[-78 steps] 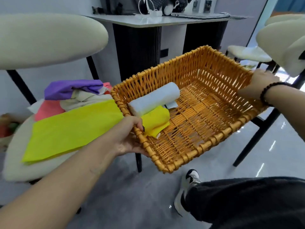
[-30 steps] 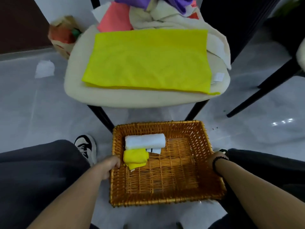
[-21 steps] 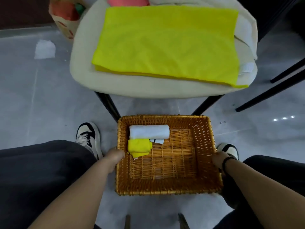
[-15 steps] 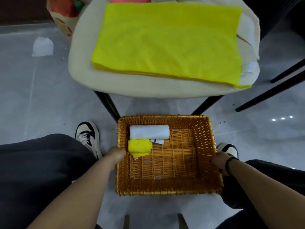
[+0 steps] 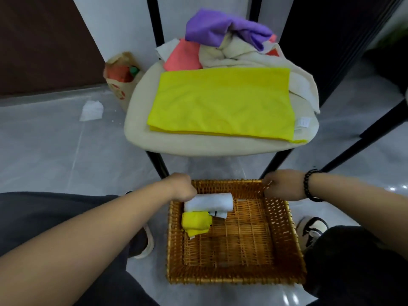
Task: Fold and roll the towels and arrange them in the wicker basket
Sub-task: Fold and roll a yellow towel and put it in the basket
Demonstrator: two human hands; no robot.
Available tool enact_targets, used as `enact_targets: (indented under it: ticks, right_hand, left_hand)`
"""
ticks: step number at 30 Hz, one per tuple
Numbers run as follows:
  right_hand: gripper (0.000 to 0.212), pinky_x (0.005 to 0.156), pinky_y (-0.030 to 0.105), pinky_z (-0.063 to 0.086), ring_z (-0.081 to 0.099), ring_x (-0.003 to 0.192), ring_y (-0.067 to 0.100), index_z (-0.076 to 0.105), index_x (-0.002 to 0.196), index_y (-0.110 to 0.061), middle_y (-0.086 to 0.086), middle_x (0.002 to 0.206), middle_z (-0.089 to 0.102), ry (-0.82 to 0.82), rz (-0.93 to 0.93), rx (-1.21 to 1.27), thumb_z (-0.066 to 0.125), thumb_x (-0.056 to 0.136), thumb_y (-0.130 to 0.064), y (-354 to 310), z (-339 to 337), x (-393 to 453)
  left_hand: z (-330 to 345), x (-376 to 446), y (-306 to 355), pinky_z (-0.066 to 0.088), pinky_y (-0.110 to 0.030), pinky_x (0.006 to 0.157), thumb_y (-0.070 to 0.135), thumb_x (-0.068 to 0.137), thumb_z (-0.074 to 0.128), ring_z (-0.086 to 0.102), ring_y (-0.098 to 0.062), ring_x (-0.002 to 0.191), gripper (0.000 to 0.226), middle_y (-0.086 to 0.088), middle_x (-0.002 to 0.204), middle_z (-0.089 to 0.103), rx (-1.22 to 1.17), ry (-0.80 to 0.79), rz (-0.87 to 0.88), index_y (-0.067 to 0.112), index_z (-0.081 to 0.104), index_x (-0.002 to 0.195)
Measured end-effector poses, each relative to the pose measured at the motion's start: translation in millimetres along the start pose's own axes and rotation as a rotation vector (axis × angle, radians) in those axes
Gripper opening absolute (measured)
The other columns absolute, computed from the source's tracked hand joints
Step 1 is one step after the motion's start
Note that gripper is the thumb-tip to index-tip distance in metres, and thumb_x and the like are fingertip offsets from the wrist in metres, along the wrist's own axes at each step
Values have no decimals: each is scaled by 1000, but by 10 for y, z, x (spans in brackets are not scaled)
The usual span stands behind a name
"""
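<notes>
Seen from the head camera, a cream padded chair seat (image 5: 198, 149) carries a flat, folded yellow towel (image 5: 220, 107) along its near edge. At the seat's far edge lies an unfolded heap: a purple towel (image 5: 220, 29) on top, a cream towel (image 5: 231, 56) and a coral towel (image 5: 183, 56) beneath. On the grey floor before the chair stands the rectangular wicker basket (image 5: 284, 239), honey-brown, with an open weave. In its far-left corner lies a rolled white towel (image 5: 212, 202), and just nearer, touching it, a smaller rolled yellow towel (image 5: 195, 221). The left hand (image 5: 182, 187) sits at the basket's far-left corner, the right hand (image 5: 284, 184) at its far-right corner, fingers curled over the rim. A black bead bracelet (image 5: 308, 184) circles the right wrist.
</notes>
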State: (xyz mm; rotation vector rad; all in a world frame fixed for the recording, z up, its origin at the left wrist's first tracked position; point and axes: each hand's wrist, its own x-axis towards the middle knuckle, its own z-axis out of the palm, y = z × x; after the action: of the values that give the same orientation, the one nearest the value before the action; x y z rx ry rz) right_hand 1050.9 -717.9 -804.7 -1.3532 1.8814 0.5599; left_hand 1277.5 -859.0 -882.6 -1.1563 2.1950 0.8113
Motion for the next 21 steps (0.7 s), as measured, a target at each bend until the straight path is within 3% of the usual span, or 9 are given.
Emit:
enact_targets:
  ticks: [3,7,9,11,14,17,21]
  right_hand:
    - [48,83,26,48,57,97,11,43,140,-17,-1,125,56,63,-130,185,47,98,-39,-90,-292,-395]
    - [37,90,36,55,64,102,10,48,133,-23,-4,119,62,124,-250,579,52,97,-32,-253,-520,-791]
    - [32,91,34,55,65,100,7,51,128,-26,-7,115,64,169,-307,691,53,97,-30,-336,-571,-879]
    - [28,91,33,54,66,100,7,54,124,-26,-9,112,66,223,-347,730,54,96,-28,-422,-611,-890]
    - [24,90,34,55,67,98,9,60,118,-24,-6,108,71,310,-365,798,58,94,-23,-480,-674,-816]
    - [23,87,34,56,69,96,12,63,116,-17,-2,104,73,401,-363,923,58,94,-13,-430,-795,-740]
    - [20,80,33,57,69,90,17,64,111,-10,7,106,71,572,-325,1055,52,96,-6,-249,-1033,-632]
  left_hand:
    - [-423,-431,277,30,-31,62,24,90,50,37,-18,63,31,-1,71,39,25,14,95,19,36,63]
    - [-922,-984,457,42,-30,70,26,95,52,55,-20,78,14,-5,86,59,-154,-9,250,16,60,92]
    - [-1141,-1214,511,53,-31,84,27,98,52,67,-16,92,19,-2,101,69,-365,-48,261,14,62,108]
    - [-1314,-1325,527,57,-34,88,24,99,50,72,-18,93,23,-5,103,74,-560,-39,308,11,61,114]
    - [-1489,-1295,543,57,-28,72,11,98,50,74,-21,85,17,-6,96,76,-767,130,423,10,63,109]
    - [-1618,-1067,536,52,-21,56,3,95,48,73,-14,71,20,-2,85,76,-937,374,429,14,62,104]
    - [-1773,-659,460,50,-26,65,0,92,46,68,-11,78,26,0,87,73,-903,582,351,20,62,90]
